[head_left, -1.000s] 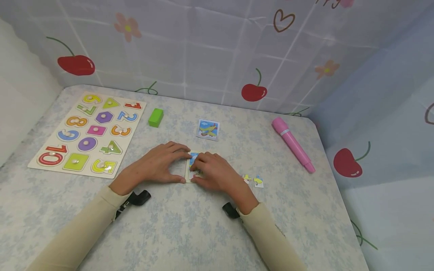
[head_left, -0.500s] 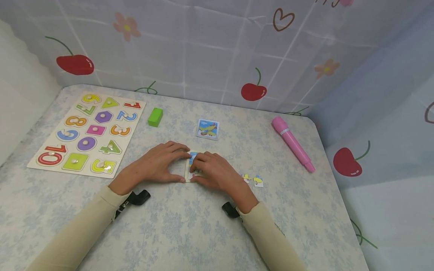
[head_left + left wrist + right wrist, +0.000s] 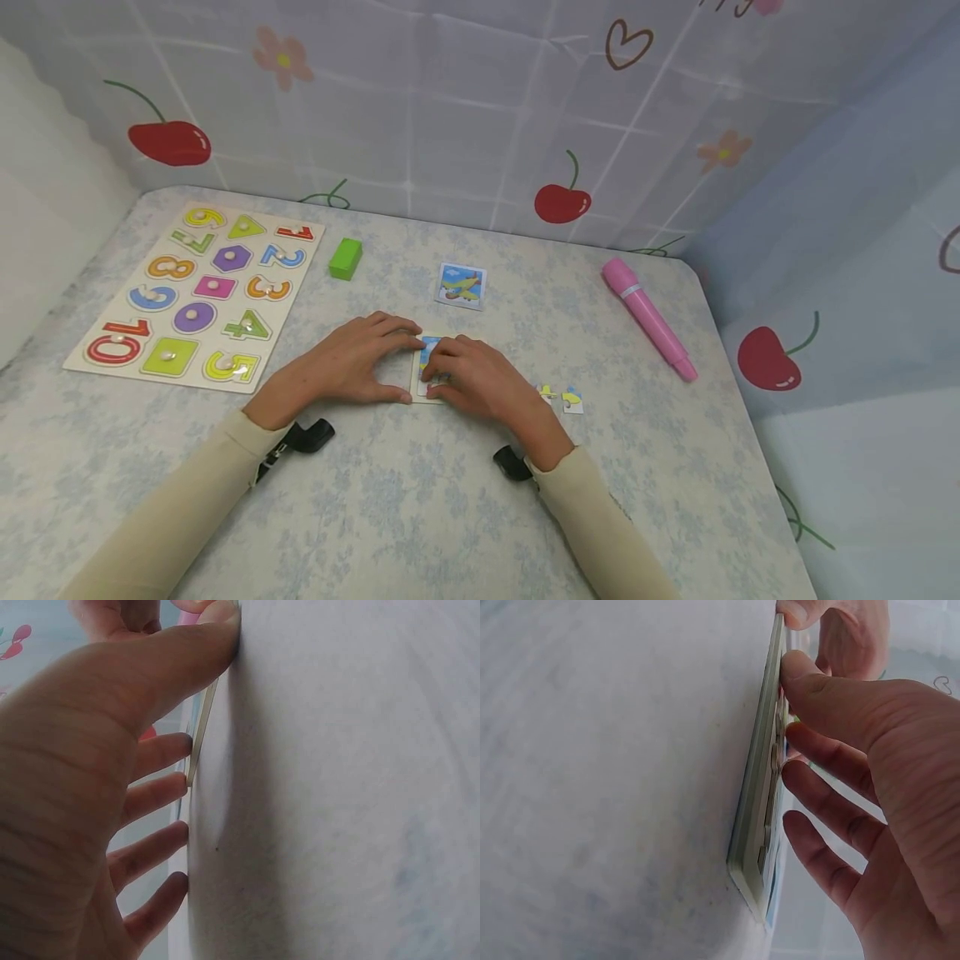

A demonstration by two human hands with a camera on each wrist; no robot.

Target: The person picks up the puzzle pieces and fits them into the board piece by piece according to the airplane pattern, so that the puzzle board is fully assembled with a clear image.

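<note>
A small puzzle board [image 3: 416,392] lies flat on the table between both hands, with a blue picture area partly showing. My left hand [image 3: 356,362] has its thumb and index fingertip against the board's left side; in the left wrist view the other fingers [image 3: 154,806] reach out, spread. Above the board, my right hand [image 3: 480,379] pinches a puzzle piece with thumb and index finger, mostly hidden under the hand. In the right wrist view the thumb [image 3: 802,671] rests on the board [image 3: 754,825], where thin pieces stand slightly raised. Two loose puzzle pieces [image 3: 572,402] lie right of the hand.
Behind the board lies a square airplane picture card [image 3: 461,286]. A green block [image 3: 346,259] stands left of it. A number-and-shape peg board [image 3: 198,296] covers the table's left part. A pink microphone-shaped stick [image 3: 651,321] lies at the right. A cherry-print curtain [image 3: 465,108] hangs behind.
The right thumb and fingertips have shifted very slightly over the board. My left hand stays at the board's left side, and the loose pieces have not moved.
</note>
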